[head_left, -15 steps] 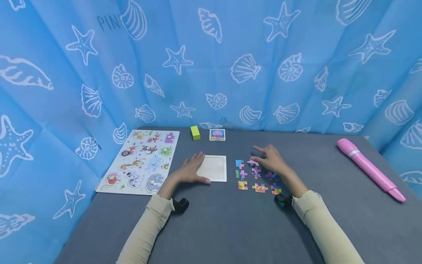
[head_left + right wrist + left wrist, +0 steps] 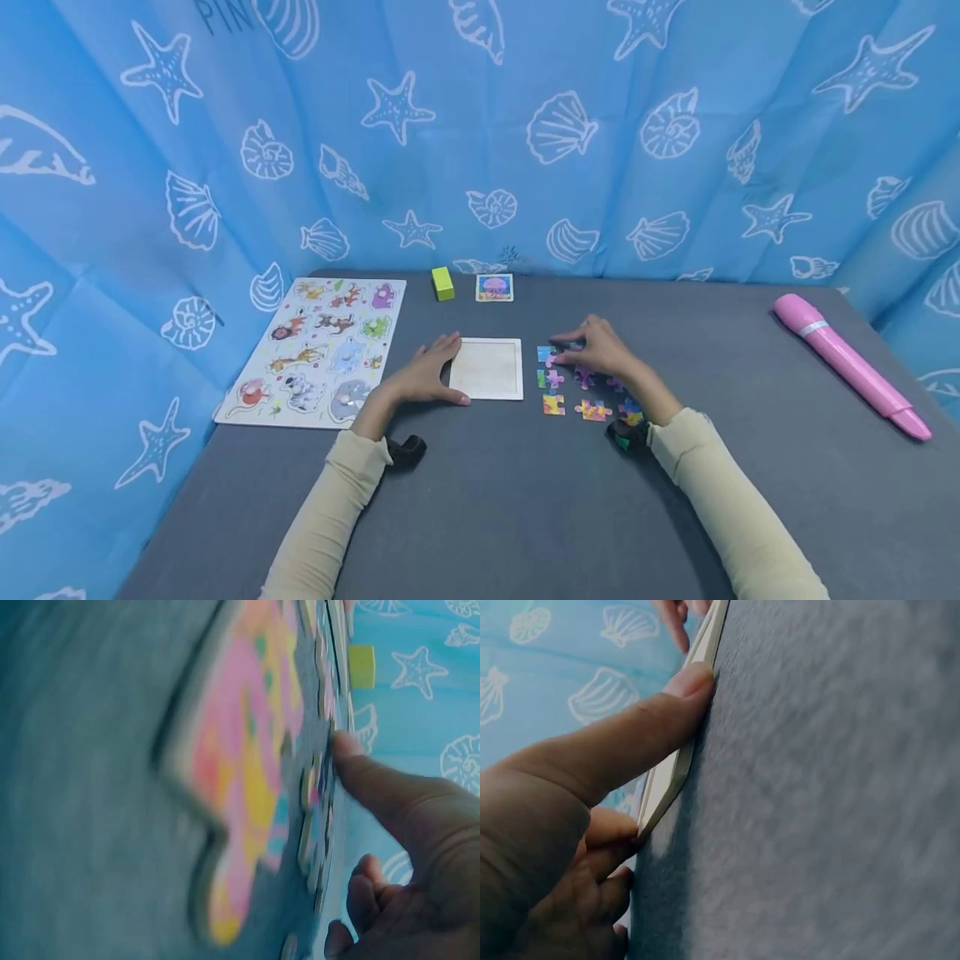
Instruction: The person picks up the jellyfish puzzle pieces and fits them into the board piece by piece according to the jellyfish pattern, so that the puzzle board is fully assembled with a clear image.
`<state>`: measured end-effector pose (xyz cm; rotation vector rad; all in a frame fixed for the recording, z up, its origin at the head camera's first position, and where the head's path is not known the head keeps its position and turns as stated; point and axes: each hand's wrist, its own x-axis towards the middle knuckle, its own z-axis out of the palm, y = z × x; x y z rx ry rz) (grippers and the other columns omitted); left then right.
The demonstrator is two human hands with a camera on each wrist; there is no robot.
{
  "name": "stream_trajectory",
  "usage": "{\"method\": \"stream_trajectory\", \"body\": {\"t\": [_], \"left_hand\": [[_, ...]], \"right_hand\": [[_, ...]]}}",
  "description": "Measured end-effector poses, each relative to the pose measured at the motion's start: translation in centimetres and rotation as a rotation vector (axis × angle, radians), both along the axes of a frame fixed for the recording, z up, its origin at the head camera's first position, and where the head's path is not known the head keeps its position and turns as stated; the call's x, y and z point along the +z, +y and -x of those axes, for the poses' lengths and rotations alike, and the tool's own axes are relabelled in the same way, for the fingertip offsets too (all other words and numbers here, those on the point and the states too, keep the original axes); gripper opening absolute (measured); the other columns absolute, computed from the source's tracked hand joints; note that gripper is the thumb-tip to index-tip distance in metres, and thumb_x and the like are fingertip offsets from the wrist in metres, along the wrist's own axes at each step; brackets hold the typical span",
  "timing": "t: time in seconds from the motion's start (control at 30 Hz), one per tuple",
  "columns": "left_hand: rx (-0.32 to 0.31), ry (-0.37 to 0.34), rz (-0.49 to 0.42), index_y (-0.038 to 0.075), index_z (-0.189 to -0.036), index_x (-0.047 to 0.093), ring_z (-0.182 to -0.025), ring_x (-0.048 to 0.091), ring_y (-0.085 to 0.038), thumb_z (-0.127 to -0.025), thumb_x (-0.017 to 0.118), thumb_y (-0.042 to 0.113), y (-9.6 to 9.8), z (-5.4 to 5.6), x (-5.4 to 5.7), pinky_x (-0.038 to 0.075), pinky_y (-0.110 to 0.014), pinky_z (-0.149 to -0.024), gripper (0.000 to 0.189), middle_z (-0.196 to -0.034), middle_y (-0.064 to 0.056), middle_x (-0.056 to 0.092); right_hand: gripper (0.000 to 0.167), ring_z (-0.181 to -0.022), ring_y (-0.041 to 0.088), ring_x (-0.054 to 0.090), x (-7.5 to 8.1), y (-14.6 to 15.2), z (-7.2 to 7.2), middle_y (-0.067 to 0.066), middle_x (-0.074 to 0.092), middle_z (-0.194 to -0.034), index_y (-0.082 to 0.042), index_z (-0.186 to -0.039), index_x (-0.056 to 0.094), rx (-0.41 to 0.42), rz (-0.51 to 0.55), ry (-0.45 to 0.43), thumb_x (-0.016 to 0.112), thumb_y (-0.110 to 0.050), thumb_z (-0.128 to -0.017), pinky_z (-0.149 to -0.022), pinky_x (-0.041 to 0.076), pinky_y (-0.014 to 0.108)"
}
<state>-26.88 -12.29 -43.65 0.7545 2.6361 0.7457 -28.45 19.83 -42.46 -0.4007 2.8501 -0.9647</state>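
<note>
My left hand (image 2: 423, 375) rests at the left side of a shallow pale wooden puzzle tray (image 2: 487, 369). In the left wrist view its thumb (image 2: 656, 727) lies straight across the tray's front rim, with the other fingers by the corner. To the right of the tray, several colourful jigsaw pieces (image 2: 594, 410) lie in loose rows. Over the back row is my right hand (image 2: 603, 348), thumb and forefinger spread apart at a blue-and-pink jigsaw piece (image 2: 545, 354). A pink and yellow jigsaw piece (image 2: 240, 742) looms large in the right wrist view.
An animal peg puzzle board (image 2: 315, 354) lies at the left. Behind the tray are a yellow-green block (image 2: 442, 284) and a small jellyfish picture card (image 2: 494, 288). A pink toy microphone (image 2: 851, 367) lies at the right. A blue seashell curtain (image 2: 450, 167) hangs along the table's back edge.
My right hand has moved left and down over the back row, its forefinger and thumb now at the back-left jigsaw piece. The left hand stays by the tray. The head view has tilted slightly down.
</note>
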Motion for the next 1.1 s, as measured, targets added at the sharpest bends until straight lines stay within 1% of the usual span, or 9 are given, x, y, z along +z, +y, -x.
{"method": "stream_trajectory", "body": {"t": [0.13, 0.33, 0.47, 0.57, 0.67, 0.73, 0.8, 0.97, 1.1], "left_hand": [[0.015, 0.01, -0.024, 0.003, -0.147, 0.012, -0.144, 0.002, -0.027, -0.072, 0.074, 0.044, -0.2, -0.2, 0.1, 0.001, -0.051, -0.114, 0.106, -0.156, -0.01, 0.007], [0.01, 0.014, -0.015, 0.006, -0.148, 0.012, -0.144, 0.002, -0.025, -0.074, 0.073, 0.042, -1.1, -0.2, -0.2, 0.0, -0.049, -0.115, 0.102, -0.156, -0.007, 0.008], [0.001, 0.019, -0.019, 0.008, -0.148, 0.012, -0.144, 0.002, -0.024, -0.075, 0.072, 0.044, -1.3, -0.1, -0.3, 0.0, -0.048, -0.115, 0.101, -0.156, -0.005, 0.008], [0.001, 0.021, -0.019, 0.008, -0.148, 0.013, -0.144, 0.002, -0.023, -0.075, 0.072, 0.044, -1.4, -0.1, -0.4, -0.001, -0.047, -0.115, 0.101, -0.156, -0.005, 0.009], [-0.002, 0.014, -0.026, 0.007, -0.148, 0.014, -0.144, 0.002, -0.024, -0.074, 0.073, 0.043, -1.5, -0.1, -0.4, -0.001, -0.047, -0.115, 0.101, -0.156, -0.005, 0.009], [-0.01, 0.018, -0.036, 0.006, -0.147, 0.015, -0.144, 0.003, -0.024, -0.074, 0.074, 0.042, -1.5, 0.0, -0.4, 0.0, -0.047, -0.115, 0.1, -0.156, -0.006, 0.01], [-0.019, 0.02, -0.051, 0.005, -0.147, 0.016, -0.144, 0.004, -0.025, -0.074, 0.074, 0.04, -1.5, 0.0, -0.4, 0.001, -0.048, -0.115, 0.1, -0.155, -0.008, 0.011], [-0.026, 0.035, -0.04, 0.006, -0.147, 0.016, -0.144, 0.005, -0.024, -0.074, 0.074, 0.041, -1.4, 0.3, -0.6, 0.002, -0.047, -0.116, 0.1, -0.156, -0.007, 0.011], [-0.029, 0.033, -0.024, 0.007, -0.147, 0.016, -0.144, 0.005, -0.023, -0.074, 0.074, 0.042, -1.3, 0.2, -0.7, 0.003, -0.047, -0.115, 0.1, -0.156, -0.006, 0.01]], "right_hand": [[0.037, -0.08, 0.023, 0.032, -0.1, -0.5, 0.2, 0.012, 0.041, -0.089, -0.014, -0.111, 0.068, 0.006, -0.051, 0.016, 0.074, -0.023, -0.076, -0.065, 0.026, 0.03], [0.031, -0.078, 0.023, 0.031, -0.7, -0.8, 0.6, 0.011, 0.041, -0.084, -0.01, -0.105, 0.071, 0.001, 0.007, 0.035, 0.075, -0.019, -0.075, -0.065, 0.025, 0.031], [0.029, -0.082, 0.024, 0.032, -1.0, -0.9, 0.8, 0.011, 0.048, -0.085, -0.01, -0.102, 0.072, 0.0, 0.011, 0.059, 0.075, -0.02, -0.076, -0.067, 0.025, 0.031], [0.029, -0.081, 0.022, 0.035, -0.6, -1.5, 0.9, 0.009, 0.053, -0.083, -0.007, -0.102, 0.072, 0.022, 0.007, 0.102, 0.074, -0.022, -0.077, -0.067, 0.026, 0.03], [0.028, -0.068, 0.018, 0.039, 0.2, -3.0, 0.7, 0.005, 0.051, -0.072, -0.003, -0.103, 0.069, 0.045, 0.069, 0.102, 0.071, -0.02, -0.08, -0.061, 0.031, 0.028], [0.027, -0.055, 0.013, 0.036, 0.6, -4.5, 0.6, 0.002, 0.045, -0.062, -0.001, -0.104, 0.068, 0.064, 0.119, 0.086, 0.069, -0.017, -0.082, -0.053, 0.031, 0.026], [0.027, -0.048, 0.01, 0.031, 1.0, -6.2, 0.6, -0.002, 0.039, -0.056, -0.001, -0.105, 0.068, 0.072, 0.154, 0.047, 0.068, -0.016, -0.083, -0.047, 0.029, 0.024], [0.028, -0.045, 0.008, 0.029, 0.6, -10.2, 0.6, -0.004, 0.037, -0.051, -0.001, -0.105, 0.069, 0.057, 0.152, 0.002, 0.069, -0.016, -0.081, -0.043, 0.025, 0.022], [0.029, -0.044, 0.007, 0.03, -0.2, -12.1, 0.4, -0.004, 0.039, -0.05, -0.001, -0.105, 0.069, 0.035, 0.177, -0.015, 0.071, -0.014, -0.079, -0.042, 0.024, 0.021]]}}
